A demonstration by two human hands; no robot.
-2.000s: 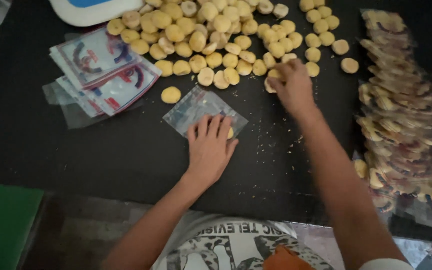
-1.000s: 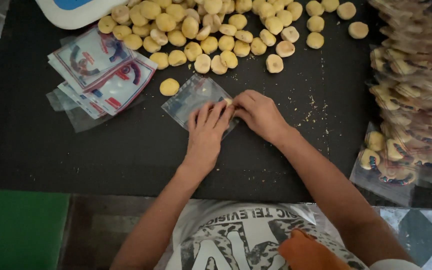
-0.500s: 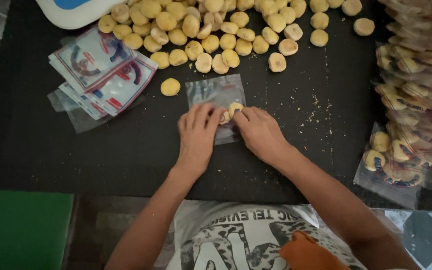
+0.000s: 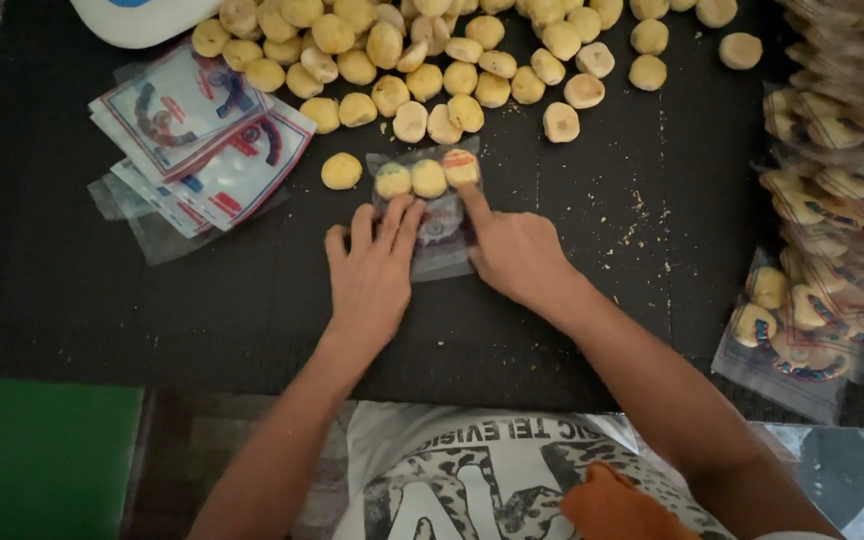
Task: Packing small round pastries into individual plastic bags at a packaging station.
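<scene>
So from where I stood, the person was mid-way through filling a small clear bag (image 4: 432,215) that lay flat on the black table (image 4: 572,300), a bit above the centre of the frame. Three round yellow biscuits (image 4: 428,178) sat in a row at its top end, so I'd say this was the loading step, with room left lower in the bag. The next move probably called for sliding another biscuit in through the open end without shoving the row crooked, and the plastic looked flimsy enough to bunch up.

The left hand (image 4: 372,270) lay palm down with fingers spread and straight, tips pressing on the bag's left half, holding nothing, just pinning it. The right hand (image 4: 512,255) was mostly curled, forefinger stretched out toward the rightmost biscuit; it wasn't gripping anything as far as I could see. Both forearms came up from the bottom of the frame.

The loose pile of biscuits (image 4: 432,50) spread along the top, one stray biscuit (image 4: 341,171) just left of the bag. A stack of empty printed bags (image 4: 192,140) sat upper left, and filled packs (image 4: 832,200) were heaped down the right edge.
</scene>
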